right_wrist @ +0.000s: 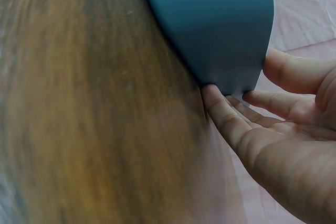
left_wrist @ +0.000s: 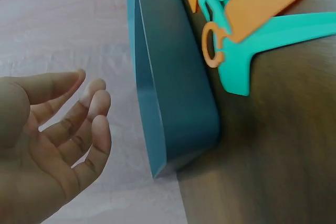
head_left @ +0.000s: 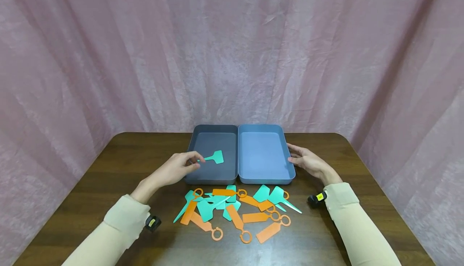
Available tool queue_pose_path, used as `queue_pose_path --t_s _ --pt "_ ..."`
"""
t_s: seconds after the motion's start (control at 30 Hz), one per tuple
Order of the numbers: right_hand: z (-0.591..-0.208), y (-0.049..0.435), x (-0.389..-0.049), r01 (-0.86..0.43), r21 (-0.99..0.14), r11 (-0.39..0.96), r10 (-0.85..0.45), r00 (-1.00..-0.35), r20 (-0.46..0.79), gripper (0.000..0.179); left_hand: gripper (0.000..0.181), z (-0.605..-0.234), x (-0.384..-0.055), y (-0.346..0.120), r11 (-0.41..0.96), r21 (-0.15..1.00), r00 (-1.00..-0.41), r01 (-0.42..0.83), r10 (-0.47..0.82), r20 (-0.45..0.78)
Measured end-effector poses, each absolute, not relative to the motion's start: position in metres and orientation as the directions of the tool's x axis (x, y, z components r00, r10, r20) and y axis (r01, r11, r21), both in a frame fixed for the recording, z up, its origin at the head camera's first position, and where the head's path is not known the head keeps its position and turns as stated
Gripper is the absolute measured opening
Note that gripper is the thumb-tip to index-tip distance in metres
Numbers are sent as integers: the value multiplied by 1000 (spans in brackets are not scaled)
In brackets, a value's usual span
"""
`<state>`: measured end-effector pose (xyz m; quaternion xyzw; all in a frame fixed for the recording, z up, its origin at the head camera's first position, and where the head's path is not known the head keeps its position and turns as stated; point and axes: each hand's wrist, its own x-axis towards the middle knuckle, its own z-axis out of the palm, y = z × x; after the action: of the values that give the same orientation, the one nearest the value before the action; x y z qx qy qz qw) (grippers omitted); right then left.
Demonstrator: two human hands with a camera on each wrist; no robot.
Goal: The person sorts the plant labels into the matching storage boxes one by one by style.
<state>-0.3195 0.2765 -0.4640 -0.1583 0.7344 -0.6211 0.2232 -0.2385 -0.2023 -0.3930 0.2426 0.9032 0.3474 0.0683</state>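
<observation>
My left hand (head_left: 180,166) hovers over the left side of the dark grey tray (head_left: 212,179), fingers loosely bent, and the left wrist view shows nothing between them. Just beyond the fingertips, a green T-shaped plant label (head_left: 218,157) lies in that tray, its stem end partly hidden behind the fingers. On the other side, my right hand (head_left: 308,162) rests against the outer right wall of the blue tray (right_wrist: 220,40). Its fingers are fairly straight, touching the wall, and the thumb sits at the rim.
In front of the trays lies a mixed pile of several green plant labels (head_left: 206,211) and several orange ring tags (head_left: 268,232), some overlapping. Both trays stand side by side near the back of the brown wooden table (head_left: 119,169). A pink curtain (head_left: 232,56) hangs behind it.
</observation>
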Motion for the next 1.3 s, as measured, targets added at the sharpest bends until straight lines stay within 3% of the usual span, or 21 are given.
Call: queue_pose_path --t_s 0.67,0.83,1.3 --pt "-467 276 -321 46 -979 196 -506 -851 -141 70 22 -426 -184 -218 682 673 -836 286 522 -173" --pt "-466 277 -321 44 -978 202 -499 -855 -142 70 34 -433 -180 -216 710 648 -847 277 499 -185" --pt "-466 277 -322 50 -978 203 -494 -857 -146 71 43 -437 -173 -206 827 517 -895 220 382 -230"
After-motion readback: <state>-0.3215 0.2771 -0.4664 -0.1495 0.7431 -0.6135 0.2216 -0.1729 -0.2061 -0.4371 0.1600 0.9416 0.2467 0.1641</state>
